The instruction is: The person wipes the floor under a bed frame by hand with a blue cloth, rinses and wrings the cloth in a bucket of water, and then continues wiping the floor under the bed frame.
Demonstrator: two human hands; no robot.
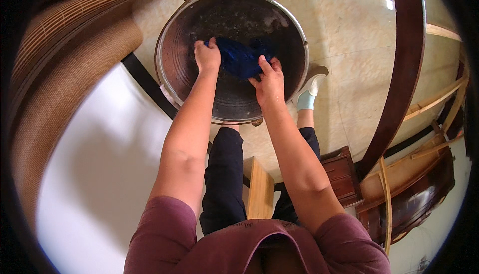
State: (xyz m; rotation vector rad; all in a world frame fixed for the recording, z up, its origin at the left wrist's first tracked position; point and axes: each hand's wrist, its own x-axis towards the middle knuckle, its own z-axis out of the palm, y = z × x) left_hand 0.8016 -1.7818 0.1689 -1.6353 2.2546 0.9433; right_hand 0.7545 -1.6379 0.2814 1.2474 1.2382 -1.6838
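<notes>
A large round metal tub with dark walls and a pale rim stands on the floor between my feet and beyond. Water shows inside it. A wet, dark blue cloth is bunched near the tub's middle. My left hand pinches the cloth's left end between thumb and fingers. At its right end, my right hand grips the cloth with the thumb on top. Both hands are inside the tub's rim. The underside of the cloth is hidden in the dark water.
Rolled woven mats stand at the left, by a white wall. Tiled floor surrounds the tub. A wooden stool is between my legs. Dark wooden furniture and a dark wooden frame stand at the right.
</notes>
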